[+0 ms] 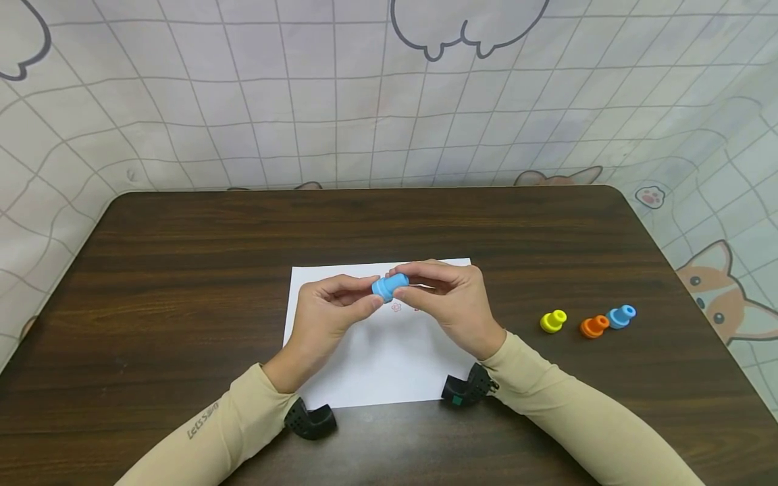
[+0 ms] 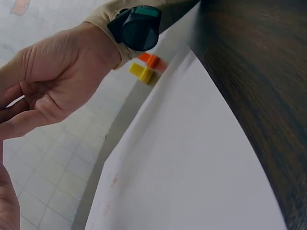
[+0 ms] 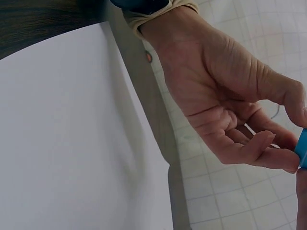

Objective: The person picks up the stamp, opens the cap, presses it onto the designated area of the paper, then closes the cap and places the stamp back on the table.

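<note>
Over the white paper [image 1: 377,364], both hands meet at a small light-blue stamp [image 1: 391,287], held tilted above the sheet. My left hand [image 1: 331,307] pinches its wider end between thumb and fingers. The narrower handle end is pinched by my right hand [image 1: 452,297]. Small red flower prints [image 1: 396,307] show on the paper just below the stamp; the right hand partly covers them. In the right wrist view, the left hand [image 3: 225,96] grips the blue stamp [image 3: 301,148], cut off at the edge. The right hand [image 2: 67,72] fills the upper left of the left wrist view.
To the right on the dark wooden table [image 1: 182,270] stand a yellow stamp [image 1: 553,321], an orange stamp [image 1: 594,327] and another blue stamp [image 1: 622,316]. A white gridded cloth [image 1: 365,101] hangs behind the table and along its sides.
</note>
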`<action>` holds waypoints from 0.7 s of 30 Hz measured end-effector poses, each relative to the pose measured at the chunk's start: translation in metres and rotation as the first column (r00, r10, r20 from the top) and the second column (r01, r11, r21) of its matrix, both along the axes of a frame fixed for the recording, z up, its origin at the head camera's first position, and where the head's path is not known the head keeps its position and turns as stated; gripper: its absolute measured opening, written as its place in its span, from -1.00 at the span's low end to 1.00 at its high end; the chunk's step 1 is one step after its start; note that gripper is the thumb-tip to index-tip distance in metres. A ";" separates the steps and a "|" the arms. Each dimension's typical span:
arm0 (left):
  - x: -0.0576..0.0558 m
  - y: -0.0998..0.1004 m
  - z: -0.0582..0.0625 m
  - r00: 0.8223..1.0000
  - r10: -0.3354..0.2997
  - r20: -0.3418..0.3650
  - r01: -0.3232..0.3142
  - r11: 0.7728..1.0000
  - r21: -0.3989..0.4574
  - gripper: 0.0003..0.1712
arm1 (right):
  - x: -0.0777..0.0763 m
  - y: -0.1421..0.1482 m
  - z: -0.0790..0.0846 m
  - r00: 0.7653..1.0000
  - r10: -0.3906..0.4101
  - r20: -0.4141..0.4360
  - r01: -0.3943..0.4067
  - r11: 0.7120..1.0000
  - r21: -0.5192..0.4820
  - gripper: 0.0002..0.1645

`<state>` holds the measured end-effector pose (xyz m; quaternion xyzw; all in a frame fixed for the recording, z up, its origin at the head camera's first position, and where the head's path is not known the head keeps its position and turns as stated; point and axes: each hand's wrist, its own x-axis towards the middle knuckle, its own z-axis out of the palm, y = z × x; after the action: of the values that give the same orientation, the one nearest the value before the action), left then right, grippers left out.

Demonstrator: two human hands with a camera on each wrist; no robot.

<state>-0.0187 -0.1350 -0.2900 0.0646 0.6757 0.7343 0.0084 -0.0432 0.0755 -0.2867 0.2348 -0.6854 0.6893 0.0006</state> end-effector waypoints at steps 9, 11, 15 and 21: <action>0.001 -0.002 0.001 0.997 -0.043 0.056 0.042 0.999 0.034 -0.60 | -0.001 0.001 0.000 1.000 0.012 0.016 -0.012 1.000 0.006 -0.58; 0.001 -0.002 0.001 0.997 -0.051 0.058 0.049 0.998 0.038 -0.61 | -0.001 0.001 0.001 1.000 0.021 0.022 -0.021 1.000 -0.001 -0.57; 0.001 -0.002 0.001 0.997 -0.054 0.059 0.051 0.998 0.045 -0.61 | -0.001 0.000 0.001 0.998 0.036 0.042 -0.035 0.999 -0.024 -0.55; 0.000 -0.002 0.001 0.996 -0.053 0.066 0.051 0.998 0.043 -0.61 | -0.001 0.001 0.002 0.997 0.039 0.072 -0.037 0.999 -0.035 -0.55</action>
<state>-0.0182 -0.1373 -0.2886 0.0578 0.6578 0.7494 0.0487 -0.0445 0.0761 -0.2850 0.2226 -0.6688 0.7085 -0.0335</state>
